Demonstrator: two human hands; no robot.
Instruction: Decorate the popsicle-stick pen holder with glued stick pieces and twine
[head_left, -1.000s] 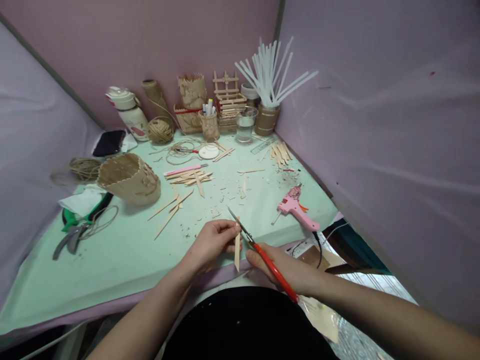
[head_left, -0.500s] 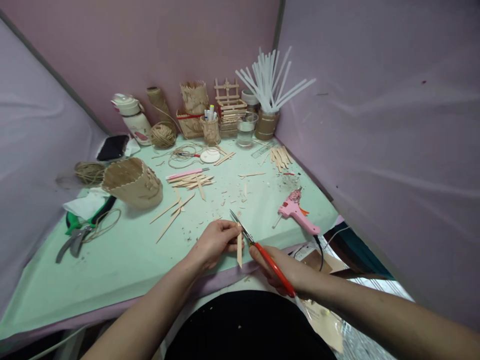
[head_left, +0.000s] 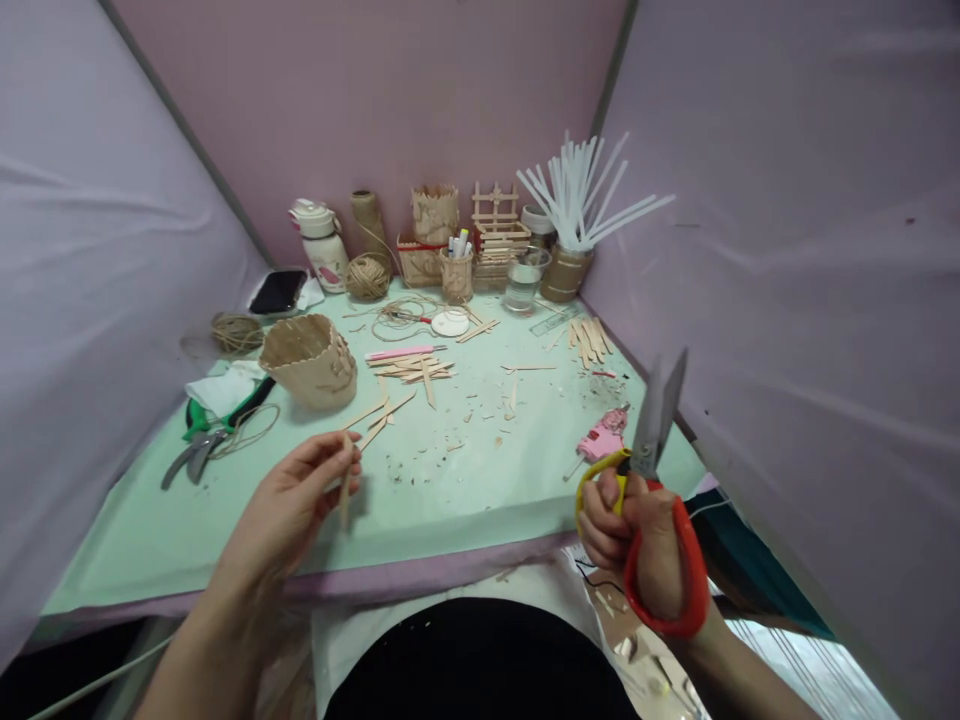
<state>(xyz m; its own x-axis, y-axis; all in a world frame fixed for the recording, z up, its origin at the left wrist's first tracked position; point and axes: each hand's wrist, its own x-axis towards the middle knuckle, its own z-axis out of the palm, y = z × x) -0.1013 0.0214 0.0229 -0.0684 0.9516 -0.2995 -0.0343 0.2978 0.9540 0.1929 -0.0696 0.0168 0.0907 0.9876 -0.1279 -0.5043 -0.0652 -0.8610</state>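
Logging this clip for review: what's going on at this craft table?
A person works at a green-covered table strewn with wood scraps. The left hand pinches a thin wooden stick above the near edge. The right hand holds red-handled scissors raised to the side, blades up and slightly parted. A pink glue gun lies on the table beyond the right hand, and a stick-built cup stands farther back on the left.

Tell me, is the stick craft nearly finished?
Partly. Done: a stick cup stands finished-looking on the table, with cut chips scattered around. In hand: the left hand pinches one stick; the right hand holds the scissors raised, blades apart. Left: probably the loose sticks lying uncut by the cup.
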